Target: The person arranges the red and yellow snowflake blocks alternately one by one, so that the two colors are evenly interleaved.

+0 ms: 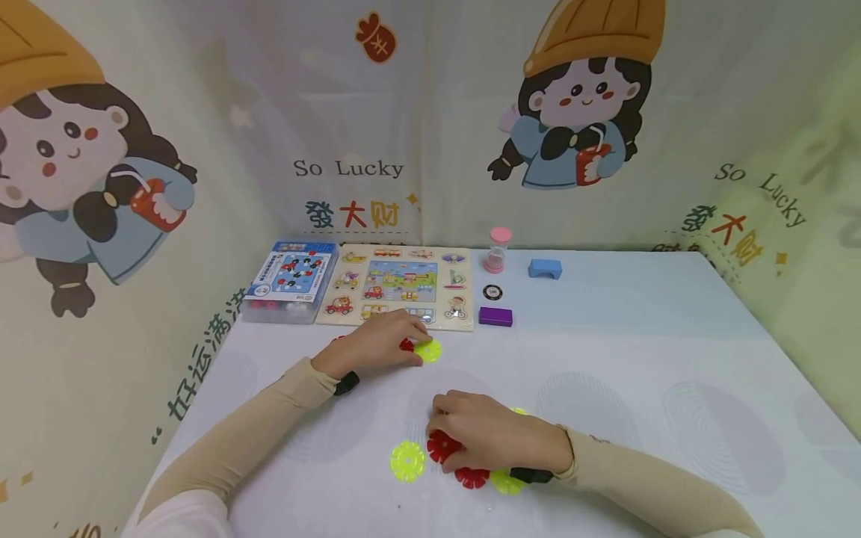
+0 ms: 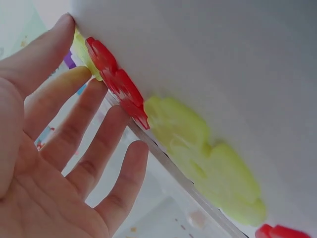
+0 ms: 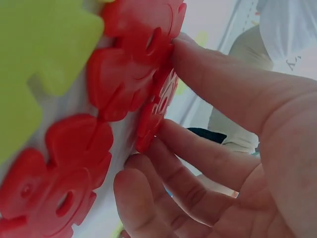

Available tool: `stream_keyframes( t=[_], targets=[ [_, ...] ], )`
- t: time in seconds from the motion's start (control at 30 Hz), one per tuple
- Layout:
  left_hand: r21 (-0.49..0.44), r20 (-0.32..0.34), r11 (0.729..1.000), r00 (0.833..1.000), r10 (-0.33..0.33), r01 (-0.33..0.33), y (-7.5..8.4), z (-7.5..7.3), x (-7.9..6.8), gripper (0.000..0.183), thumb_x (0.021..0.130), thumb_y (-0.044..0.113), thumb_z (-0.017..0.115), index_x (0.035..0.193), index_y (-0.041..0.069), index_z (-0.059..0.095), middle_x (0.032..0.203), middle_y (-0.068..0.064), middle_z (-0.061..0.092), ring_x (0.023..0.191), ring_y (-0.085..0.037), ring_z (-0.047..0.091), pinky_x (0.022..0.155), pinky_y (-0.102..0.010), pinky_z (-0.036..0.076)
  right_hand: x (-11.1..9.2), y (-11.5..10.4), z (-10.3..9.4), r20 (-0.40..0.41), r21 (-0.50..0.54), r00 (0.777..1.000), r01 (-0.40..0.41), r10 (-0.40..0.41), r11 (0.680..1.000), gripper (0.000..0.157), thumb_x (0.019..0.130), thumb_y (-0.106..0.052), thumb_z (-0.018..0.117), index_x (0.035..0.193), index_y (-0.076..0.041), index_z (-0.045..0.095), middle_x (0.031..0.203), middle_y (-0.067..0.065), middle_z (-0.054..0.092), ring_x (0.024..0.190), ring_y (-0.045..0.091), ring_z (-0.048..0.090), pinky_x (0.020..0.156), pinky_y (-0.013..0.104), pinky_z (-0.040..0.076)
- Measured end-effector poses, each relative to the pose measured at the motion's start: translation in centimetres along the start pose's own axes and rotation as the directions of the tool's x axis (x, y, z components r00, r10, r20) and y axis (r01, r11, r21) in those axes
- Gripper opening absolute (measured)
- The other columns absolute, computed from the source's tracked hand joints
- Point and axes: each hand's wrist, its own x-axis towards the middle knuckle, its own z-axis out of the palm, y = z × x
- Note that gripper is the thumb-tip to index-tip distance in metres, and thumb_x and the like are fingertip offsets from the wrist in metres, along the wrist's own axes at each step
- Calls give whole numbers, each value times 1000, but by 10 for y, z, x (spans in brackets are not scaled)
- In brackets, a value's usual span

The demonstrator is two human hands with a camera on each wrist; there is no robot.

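Flower-shaped plastic snowflake discs, red and yellow-green, lie on the table. My left hand (image 1: 373, 342) pinches a yellow-green disc (image 1: 431, 350) at the right end of a row, thumb and forefinger at its opposite edges. Beside it in that row are a red disc (image 2: 116, 79) and another yellow-green disc (image 2: 185, 153), mostly hidden by the hand in the head view. Nearer the front, my right hand (image 1: 494, 432) grips a red disc (image 3: 161, 104) between thumb and fingers. Below that hand are another red disc (image 1: 473, 478) and a yellow-green one (image 1: 506, 483); a yellow-green disc (image 1: 407, 461) lies to its left.
Behind the left hand lies a wooden vehicle puzzle board (image 1: 462, 323), with a boxed toy set (image 1: 289, 280) on its left. To its right stand a pink sandglass (image 1: 496, 250), a black round chip (image 1: 492, 292), a purple block (image 1: 495, 317) and a blue arch block (image 1: 545, 269).
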Motion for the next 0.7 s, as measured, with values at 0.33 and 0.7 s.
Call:
stream_keyframes(
  t=[0.33, 0.7],
  targets=[
    [3, -3, 1000, 1000, -7, 7, 1, 0, 1, 43, 78, 43, 74, 118, 26, 68, 114, 9, 63, 107, -10, 54, 91, -32, 47, 1, 4, 0, -13, 62, 1000, 13, -12, 998, 39, 76, -49, 74, 107, -26, 68, 100, -10, 62, 86, 0, 53, 78, 17, 49],
    [37, 15, 999, 1000, -23, 22, 5, -1, 1, 43, 79, 43, 74, 118, 27, 68, 115, 9, 63, 108, -12, 54, 92, -34, 46, 29, 71, -23, -168, 138, 947, -253, 274, 958, 37, 75, -39, 79, 105, -18, 72, 96, -4, 64, 84, 8, 55, 70, 20, 48]
  ],
)
